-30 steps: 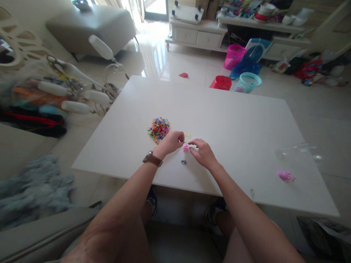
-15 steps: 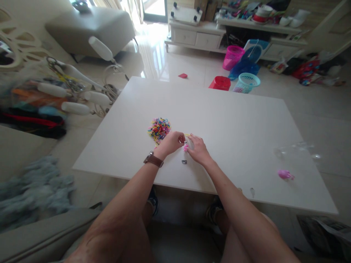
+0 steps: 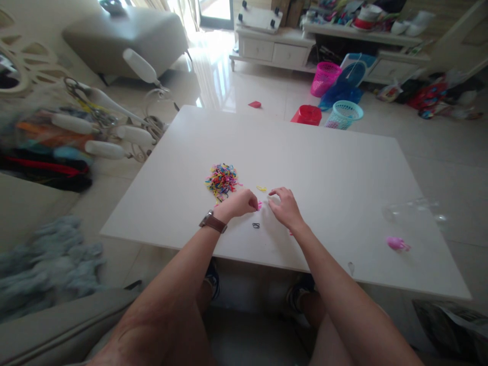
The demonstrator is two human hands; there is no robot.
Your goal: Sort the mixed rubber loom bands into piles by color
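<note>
My left hand (image 3: 241, 202), a watch on its wrist, has its fingertips pinched together at a small cluster of pink elastic bands (image 3: 260, 205). Whatever the pinch holds is too small to make out. To the right of the pink cluster, my right hand (image 3: 285, 208) hovers with thumb and fingers apart, nothing visible between them. Yellow bands (image 3: 261, 188) lie just beyond the hands, and black bands (image 3: 255, 225) lie nearer to me. Left of my left hand is a heap of mixed coloured bands (image 3: 222, 178), its near edge partly hidden by the hand.
On the white table (image 3: 328, 178), a pink object (image 3: 398, 244) and a clear plastic item (image 3: 407, 209) sit at the right. A small clear piece (image 3: 351, 268) is by the near edge. Baskets (image 3: 344, 115) stand beyond the far edge, and a lamp (image 3: 133, 134) at the left.
My right hand has drawn back to the right, its fingers apart, uncovering the yellow bands. My left fingertips have dropped slightly toward me, down to the pink bands.
</note>
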